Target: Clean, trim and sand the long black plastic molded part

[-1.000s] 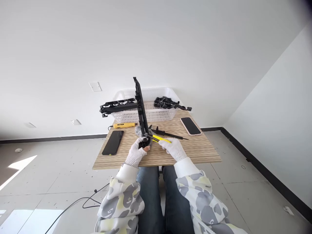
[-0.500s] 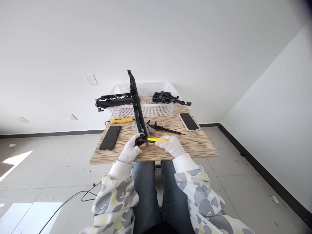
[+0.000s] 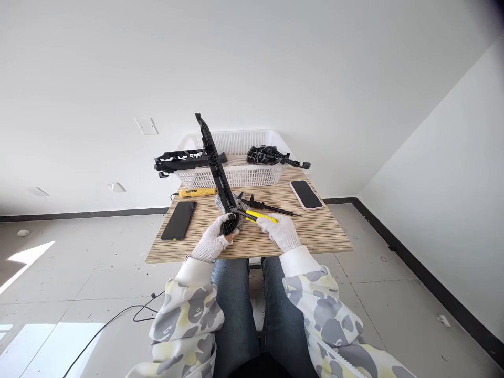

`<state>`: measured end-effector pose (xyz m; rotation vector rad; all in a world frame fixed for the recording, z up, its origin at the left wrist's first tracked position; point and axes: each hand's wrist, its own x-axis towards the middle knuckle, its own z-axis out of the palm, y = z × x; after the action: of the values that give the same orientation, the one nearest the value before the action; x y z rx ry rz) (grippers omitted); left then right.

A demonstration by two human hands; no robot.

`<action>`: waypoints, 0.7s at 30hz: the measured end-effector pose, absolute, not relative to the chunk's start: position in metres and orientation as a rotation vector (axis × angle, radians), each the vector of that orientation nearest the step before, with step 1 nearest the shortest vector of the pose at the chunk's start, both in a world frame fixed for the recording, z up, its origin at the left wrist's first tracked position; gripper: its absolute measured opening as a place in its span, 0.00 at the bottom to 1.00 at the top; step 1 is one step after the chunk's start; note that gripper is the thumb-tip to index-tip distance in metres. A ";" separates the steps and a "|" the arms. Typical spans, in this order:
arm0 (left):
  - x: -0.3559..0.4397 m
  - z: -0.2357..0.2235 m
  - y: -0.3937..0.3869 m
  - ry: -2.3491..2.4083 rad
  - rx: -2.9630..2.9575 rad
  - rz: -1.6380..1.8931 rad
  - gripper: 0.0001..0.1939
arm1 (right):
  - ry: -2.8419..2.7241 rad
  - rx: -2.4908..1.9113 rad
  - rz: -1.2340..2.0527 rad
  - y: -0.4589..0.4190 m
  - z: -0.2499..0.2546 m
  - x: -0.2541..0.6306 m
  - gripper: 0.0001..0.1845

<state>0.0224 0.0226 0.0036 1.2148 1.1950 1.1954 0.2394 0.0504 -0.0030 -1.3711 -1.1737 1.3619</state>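
Note:
My left hand [image 3: 211, 240], in a white knit glove, is closed around the near end of a long black plastic trim piece [image 3: 216, 169]. The piece slants up and away to the left, its far end above the basket. My right hand [image 3: 282, 231], gloved too, grips a yellow-and-black utility knife [image 3: 260, 215]. Its dark front end reaches left to the trim piece just above my left hand; whether it touches is too small to tell. Behind the piece lies a grey glove or cloth [image 3: 241, 203], partly covered. A black caliper [image 3: 268, 206] rests beside it.
A white plastic basket [image 3: 252, 178] at the back holds black plastic parts [image 3: 183, 161] on its left and a bundle of black parts [image 3: 268, 155] on its right. A yellow corded tool [image 3: 197, 192], a black phone [image 3: 179, 220] and a pink-edged phone [image 3: 306, 195] lie on the table [image 3: 311, 231].
The trim piece has tilted further left at its far end. My right hand and the knife have moved slightly up and right, and the knife now slants down toward my hand.

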 end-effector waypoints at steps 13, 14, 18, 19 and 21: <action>0.018 -0.001 0.021 1.078 1.083 1.186 0.27 | -1.238 -1.393 1.401 0.049 0.000 0.244 0.22; 0.017 -0.001 0.021 1.057 1.067 1.180 0.27 | -1.235 -1.400 1.379 0.049 0.000 0.244 0.22; 0.014 -0.005 0.022 1.033 1.060 1.162 0.28 | -1.253 -1.400 1.360 0.049 -0.003 0.245 0.22; 0.013 -0.007 0.022 1.023 1.068 1.159 0.28 | -1.245 -1.412 1.342 0.049 -0.003 0.245 0.22; 0.012 -0.009 0.023 1.006 1.090 1.149 0.29 | -1.181 -1.437 1.309 0.049 -0.003 0.245 0.22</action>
<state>0.0117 0.0228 -0.0094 1.0895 1.0059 1.1487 0.2449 0.0492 -0.0031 -1.4370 -1.1810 1.3095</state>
